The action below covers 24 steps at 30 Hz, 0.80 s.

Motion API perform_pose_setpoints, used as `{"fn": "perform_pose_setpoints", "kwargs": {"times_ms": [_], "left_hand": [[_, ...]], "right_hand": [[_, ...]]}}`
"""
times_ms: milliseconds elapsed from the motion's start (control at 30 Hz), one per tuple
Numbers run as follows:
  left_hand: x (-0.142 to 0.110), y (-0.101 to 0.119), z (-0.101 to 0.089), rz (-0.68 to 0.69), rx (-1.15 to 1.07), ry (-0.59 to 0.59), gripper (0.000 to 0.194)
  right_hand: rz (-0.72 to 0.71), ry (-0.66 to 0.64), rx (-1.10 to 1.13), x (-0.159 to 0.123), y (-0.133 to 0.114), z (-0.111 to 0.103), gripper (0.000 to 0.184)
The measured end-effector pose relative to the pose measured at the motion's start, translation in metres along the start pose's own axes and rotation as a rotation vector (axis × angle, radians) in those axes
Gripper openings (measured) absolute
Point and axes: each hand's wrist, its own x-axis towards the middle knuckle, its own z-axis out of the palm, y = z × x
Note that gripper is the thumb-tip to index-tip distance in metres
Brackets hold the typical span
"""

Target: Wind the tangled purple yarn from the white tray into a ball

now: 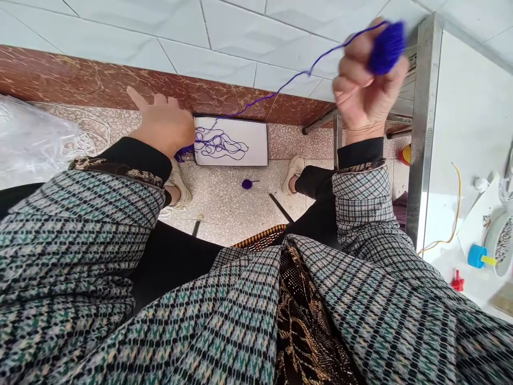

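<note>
My right hand (366, 83) is raised at the upper right, fingers curled round a small ball of purple yarn (387, 47). A single purple strand (280, 88) runs from the ball down and left to my left hand (164, 124). That hand reaches low toward the floor, its fingers stretched forward, with a bit of purple yarn showing just under it. A loose tangle of purple yarn (218, 144) lies on a white board (254, 140) on the floor beside the left hand.
A small purple yarn ball (247, 184) lies on the speckled floor between my feet. A clear plastic bag (36, 136) is at the left. A metal-framed white table (465, 139) at the right holds a yellow cord, a blue cap and small bits. A woven stool edge (260, 238) shows below.
</note>
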Motion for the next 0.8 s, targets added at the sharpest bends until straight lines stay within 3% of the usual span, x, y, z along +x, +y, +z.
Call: {"fn": "perform_pose_setpoints", "kwargs": {"times_ms": [67,167,267,367,500,567,633,700,800], "left_hand": [[-0.014,0.032,-0.008,-0.057,0.053,0.114,0.110],[-0.035,0.089,-0.014,0.193,-0.283,0.198,0.105],[-0.048,0.122,-0.013,0.395,-0.605,0.125,0.089],[-0.045,0.125,-0.007,0.454,-0.728,0.112,0.065],[-0.025,0.109,0.004,0.488,-0.658,0.332,0.027],[-0.017,0.103,0.009,0.538,-0.650,0.372,0.023],[-0.015,0.101,0.014,0.533,-0.653,0.253,0.021],[-0.018,0.102,0.017,0.485,-0.602,0.051,0.016],[-0.028,0.109,0.016,0.466,-0.454,-0.174,0.017]], "right_hand": [[0.011,0.014,-0.068,0.011,0.003,0.003,0.052],[0.037,0.052,-0.167,0.027,0.003,-0.011,0.049],[-0.010,0.122,-0.245,0.039,0.012,-0.034,0.046],[-0.084,0.142,-0.252,0.049,0.026,-0.054,0.039],[-0.098,0.119,-0.164,0.058,0.034,-0.065,0.045],[-0.172,0.166,-0.038,0.060,0.032,-0.063,0.045],[-0.290,0.239,0.116,0.064,0.029,-0.058,0.034],[-0.413,0.348,0.206,0.069,0.029,-0.055,0.025],[-0.466,0.521,-0.023,0.075,0.032,-0.061,0.023]]}}
